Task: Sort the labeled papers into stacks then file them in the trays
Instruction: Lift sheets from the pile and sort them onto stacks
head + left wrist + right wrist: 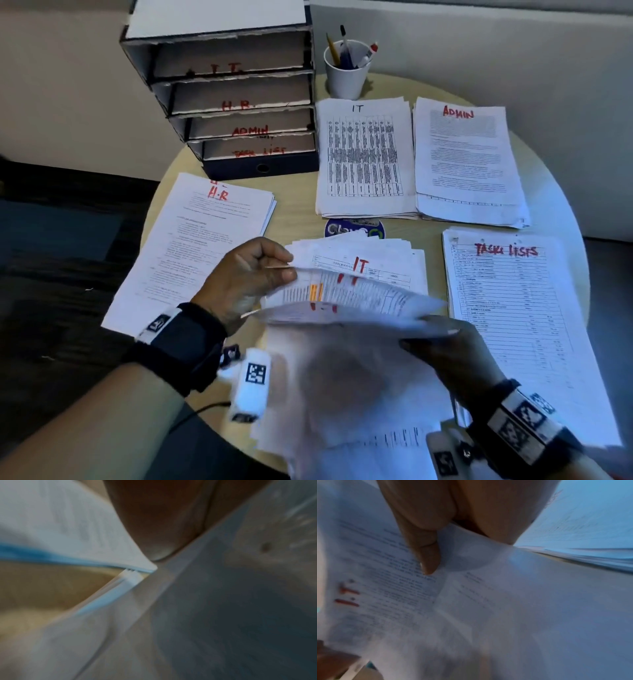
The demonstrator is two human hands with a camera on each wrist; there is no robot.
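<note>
Both hands hold the unsorted papers point(342, 298) over the near middle of the round table point(298, 202). The left hand point(246, 277) pinches the left edge of a few lifted sheets between thumb and fingers. The right hand point(455, 349) grips the right side of a sheet, thumb on top (right wrist view shows a red "IT" mark on it).

Four sorted stacks lie around: IT stack point(363, 154) and ADMIN stack point(469, 161) at the far side, H.R stack point(195, 246) on the left, TASK LISTS stack point(520, 325) on the right. The labeled trays point(239, 102) hold no papers that can be seen.

Handling, as a judgement: sheets are light, floppy, slippery against each other, and crease easily. Single sheets are best taken by an edge or corner; full stacks likely need both hands on opposite sides, squared before sliding into a tray.
</note>
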